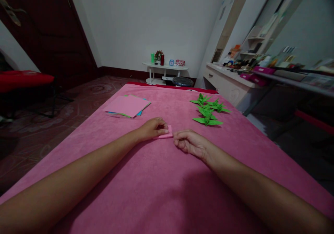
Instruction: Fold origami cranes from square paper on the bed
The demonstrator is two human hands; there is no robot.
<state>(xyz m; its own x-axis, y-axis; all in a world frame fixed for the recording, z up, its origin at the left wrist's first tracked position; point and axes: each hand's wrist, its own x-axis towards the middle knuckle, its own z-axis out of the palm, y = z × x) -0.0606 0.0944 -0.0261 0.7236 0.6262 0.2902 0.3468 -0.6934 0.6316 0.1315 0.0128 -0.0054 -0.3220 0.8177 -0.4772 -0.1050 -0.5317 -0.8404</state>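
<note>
A small folded piece of pink origami paper (169, 131) lies flat on the pink cloth in front of me. My left hand (153, 127) is closed on it from the left, fingers bent and thumb pressed down over its left part, which hides that side. Just off the paper's right edge is my right hand (190, 142), its fingers curled together with nothing visible in them. Whether its fingertips touch the paper edge is too close to tell.
A stack of square coloured paper (127, 106), pink on top, lies at the left. Several green folded paper cranes (207, 117) sit at the right on the pink cloth (161, 185). Beyond stand a small white table (167, 67) and a cluttered dresser (229, 77).
</note>
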